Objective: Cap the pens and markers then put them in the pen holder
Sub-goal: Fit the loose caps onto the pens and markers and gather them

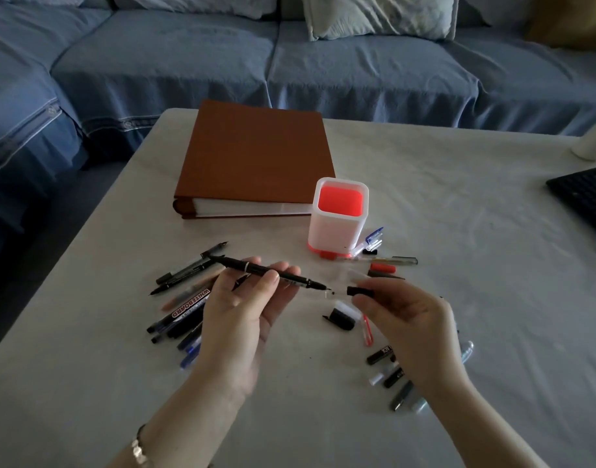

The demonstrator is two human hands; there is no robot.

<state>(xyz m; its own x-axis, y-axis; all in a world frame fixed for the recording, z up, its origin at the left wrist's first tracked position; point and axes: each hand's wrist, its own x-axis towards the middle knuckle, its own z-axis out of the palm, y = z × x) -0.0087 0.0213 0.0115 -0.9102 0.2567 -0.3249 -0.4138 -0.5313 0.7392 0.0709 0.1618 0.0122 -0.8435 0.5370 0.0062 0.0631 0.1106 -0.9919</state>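
Note:
My left hand (pixel 246 309) holds a thin black pen (pixel 256 268) between thumb and fingers, its bare tip pointing right. My right hand (pixel 408 319) pinches a small black cap (pixel 359 292) a short gap from that tip. A heap of uncapped pens and markers (pixel 182 309), one labelled WHITEBOARD, lies left of my left hand. Loose caps (pixel 340 315) lie between my hands, and more caps and markers (pixel 391 373) sit partly under my right hand. The white pen holder (pixel 335 231) with a red inside stands upright behind, holding nothing visible.
A brown binder (pixel 256 157) lies behind the holder. Pens and caps (pixel 381 261) lie at the holder's right base. A black keyboard (pixel 587 197) reaches in at the right edge, and a white cylinder (pixel 593 143) stands at the far right. A blue sofa (pixel 188 62) runs beyond the white table (pixel 458 197).

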